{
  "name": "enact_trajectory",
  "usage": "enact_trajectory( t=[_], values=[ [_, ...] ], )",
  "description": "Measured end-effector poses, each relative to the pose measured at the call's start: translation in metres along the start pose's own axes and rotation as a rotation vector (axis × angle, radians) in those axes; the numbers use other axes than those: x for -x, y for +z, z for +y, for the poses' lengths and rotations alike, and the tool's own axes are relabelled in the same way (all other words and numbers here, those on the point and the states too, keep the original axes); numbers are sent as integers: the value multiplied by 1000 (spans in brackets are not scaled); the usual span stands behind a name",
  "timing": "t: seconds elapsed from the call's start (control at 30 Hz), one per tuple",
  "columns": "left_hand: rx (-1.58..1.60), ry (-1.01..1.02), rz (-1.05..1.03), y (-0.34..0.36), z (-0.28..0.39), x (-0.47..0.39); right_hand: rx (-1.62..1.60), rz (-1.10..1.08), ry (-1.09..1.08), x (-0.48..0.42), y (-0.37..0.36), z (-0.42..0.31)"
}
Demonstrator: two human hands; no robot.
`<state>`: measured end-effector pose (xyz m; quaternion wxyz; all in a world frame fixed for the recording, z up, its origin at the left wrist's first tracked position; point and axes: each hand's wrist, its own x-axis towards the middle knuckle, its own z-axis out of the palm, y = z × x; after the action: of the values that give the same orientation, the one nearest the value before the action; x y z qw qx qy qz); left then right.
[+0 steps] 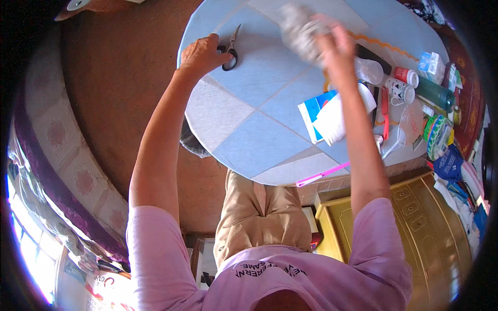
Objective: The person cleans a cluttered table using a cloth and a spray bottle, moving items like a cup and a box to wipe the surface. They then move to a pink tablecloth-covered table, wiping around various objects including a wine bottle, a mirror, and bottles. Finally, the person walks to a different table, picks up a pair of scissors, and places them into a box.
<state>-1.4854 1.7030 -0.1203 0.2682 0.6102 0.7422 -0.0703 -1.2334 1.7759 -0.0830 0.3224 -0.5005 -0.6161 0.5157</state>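
At the table's left side, my left hand (202, 56) is at the black handles of a pair of scissors (232, 44). Its thumb lies over one finger loop, and part of the other loop is hidden by the hand. The blades point to the far side. Over the far middle of the table, my right hand (334, 42) grips a bunched grey-white cloth (303, 33), both blurred by motion. Beneath is a rounded table (268, 93) with a blue and grey tile-patterned top. Below my right forearm lie a white crumpled item (330, 120) and a blue-and-white packet (311, 116).
Along the right stand a clear plastic cup (369, 71), a patterned mug (400, 90), a red cup (406, 77) and a green bottle (433, 96). A red-handled utensil (385, 112) lies nearby. A pink strip (323, 175) overhangs the near edge. A yellow wooden cabinet (389, 217) stands near right.
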Motion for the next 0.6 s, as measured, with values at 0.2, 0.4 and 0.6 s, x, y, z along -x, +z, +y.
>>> enact_trajectory(
  t=[0.2,0.4,0.6],
  values=[
    [94,73,-51,8,-10,20,1124,314,-164,-115,-97,147],
    [154,-10,-128,17,-25,56,708,192,-169,-139,4,97],
    [220,-7,-52,40,-39,91,866,-123,-531,-111,123,36]
  ],
)
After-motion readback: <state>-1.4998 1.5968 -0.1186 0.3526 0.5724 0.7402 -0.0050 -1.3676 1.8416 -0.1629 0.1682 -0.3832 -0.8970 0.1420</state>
